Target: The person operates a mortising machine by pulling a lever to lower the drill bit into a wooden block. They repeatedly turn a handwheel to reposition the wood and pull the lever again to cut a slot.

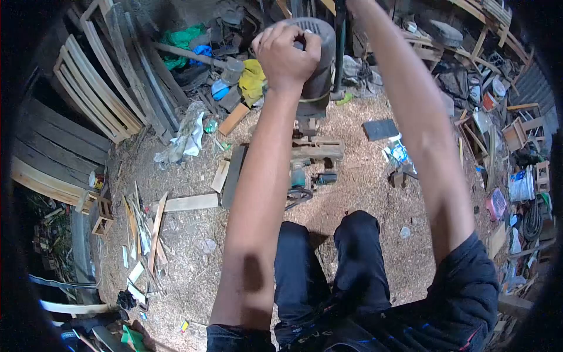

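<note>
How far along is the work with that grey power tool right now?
Done: sawdust covers the floor, and cut boards lie about. In hand: the left hand grips the top of the grey power tool, held over a wooden piece. The right hand is out of frame. What is left cannot be told.

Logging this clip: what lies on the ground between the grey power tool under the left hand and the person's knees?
In the head view, below the power tool gripped by the left hand, a wooden block and small clamp-like parts lie on sawdust, then the knees.
</note>
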Demonstrator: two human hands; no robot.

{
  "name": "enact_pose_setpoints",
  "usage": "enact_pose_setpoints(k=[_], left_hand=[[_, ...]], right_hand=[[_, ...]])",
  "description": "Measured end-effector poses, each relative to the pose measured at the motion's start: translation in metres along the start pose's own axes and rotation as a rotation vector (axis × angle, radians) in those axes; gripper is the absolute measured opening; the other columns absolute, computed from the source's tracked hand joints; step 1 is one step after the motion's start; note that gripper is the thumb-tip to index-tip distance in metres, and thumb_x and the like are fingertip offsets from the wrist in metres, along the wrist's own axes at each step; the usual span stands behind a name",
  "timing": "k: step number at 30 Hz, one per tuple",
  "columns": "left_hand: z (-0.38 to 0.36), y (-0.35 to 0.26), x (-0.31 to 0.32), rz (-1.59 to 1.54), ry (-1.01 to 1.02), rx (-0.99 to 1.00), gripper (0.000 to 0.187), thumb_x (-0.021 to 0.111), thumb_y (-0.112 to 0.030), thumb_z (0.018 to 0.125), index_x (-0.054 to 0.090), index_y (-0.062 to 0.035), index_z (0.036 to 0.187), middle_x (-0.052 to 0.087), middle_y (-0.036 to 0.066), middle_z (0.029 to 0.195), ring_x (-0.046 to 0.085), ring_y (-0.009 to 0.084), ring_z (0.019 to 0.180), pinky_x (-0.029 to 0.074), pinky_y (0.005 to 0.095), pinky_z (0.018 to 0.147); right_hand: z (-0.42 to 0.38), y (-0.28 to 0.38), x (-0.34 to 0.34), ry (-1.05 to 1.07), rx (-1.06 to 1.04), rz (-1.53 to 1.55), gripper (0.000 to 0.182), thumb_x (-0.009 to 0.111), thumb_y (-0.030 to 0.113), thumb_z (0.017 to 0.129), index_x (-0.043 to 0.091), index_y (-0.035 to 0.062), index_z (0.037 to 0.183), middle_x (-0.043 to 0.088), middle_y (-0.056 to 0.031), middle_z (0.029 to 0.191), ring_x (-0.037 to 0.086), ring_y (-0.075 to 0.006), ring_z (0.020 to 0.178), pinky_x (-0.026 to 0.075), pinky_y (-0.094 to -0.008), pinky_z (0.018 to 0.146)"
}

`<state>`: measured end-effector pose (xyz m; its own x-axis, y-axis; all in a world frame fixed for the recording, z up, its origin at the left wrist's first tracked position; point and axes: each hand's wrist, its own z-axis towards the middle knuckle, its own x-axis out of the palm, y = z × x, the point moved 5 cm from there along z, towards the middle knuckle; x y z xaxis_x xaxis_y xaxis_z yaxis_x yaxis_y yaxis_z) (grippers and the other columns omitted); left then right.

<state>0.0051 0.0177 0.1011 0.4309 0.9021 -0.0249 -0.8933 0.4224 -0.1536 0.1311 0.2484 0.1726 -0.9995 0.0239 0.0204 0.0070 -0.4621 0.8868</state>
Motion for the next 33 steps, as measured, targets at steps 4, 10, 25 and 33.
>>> enact_pose_setpoints(k=[4,10,25,33], left_hand=[[0.001,0.003,-0.001,0.026,0.022,0.013,0.013,0.064,-0.021,0.074,0.067,-0.0094,0.068,0.065,0.006,0.074,0.062,0.0294,0.072,0.043,0.0396,0.072],[-0.014,0.013,0.005,-0.022,-0.032,0.003,0.017,0.063,-0.022,0.075,0.064,-0.0078,0.066,0.064,0.008,0.072,0.062,0.0302,0.072,0.043,0.0400,0.070],[-0.034,0.012,0.000,-0.039,0.019,0.008,0.015,0.061,-0.021,0.077,0.070,-0.0113,0.070,0.066,0.005,0.074,0.061,0.0265,0.073,0.042,0.0377,0.074],[-0.048,0.019,0.004,-0.027,0.005,0.009,0.015,0.061,-0.021,0.077,0.070,-0.0117,0.070,0.066,0.004,0.076,0.062,0.0257,0.074,0.042,0.0373,0.074]], right_hand=[[-0.002,-0.010,0.006,-0.126,-0.039,0.053,0.058,0.049,0.046,0.094,0.058,0.0010,0.059,0.051,-0.0082,0.050,0.052,-0.0204,0.047,0.041,-0.0379,0.050],[-0.104,0.030,-0.022,-0.198,-0.177,0.011,0.045,0.051,0.032,0.092,0.057,0.0016,0.059,0.050,-0.0070,0.050,0.049,-0.0188,0.045,0.038,-0.0363,0.048],[-0.279,0.011,-0.058,-0.011,-0.307,0.391,0.059,0.030,0.042,0.103,0.050,0.0029,0.063,0.049,-0.0047,0.057,0.042,-0.0128,0.053,0.032,-0.0278,0.054],[-0.407,-0.021,-0.085,0.147,-0.343,0.356,0.062,0.023,0.045,0.103,0.046,0.0062,0.060,0.049,-0.0071,0.063,0.046,-0.0196,0.068,0.036,-0.0353,0.069]])
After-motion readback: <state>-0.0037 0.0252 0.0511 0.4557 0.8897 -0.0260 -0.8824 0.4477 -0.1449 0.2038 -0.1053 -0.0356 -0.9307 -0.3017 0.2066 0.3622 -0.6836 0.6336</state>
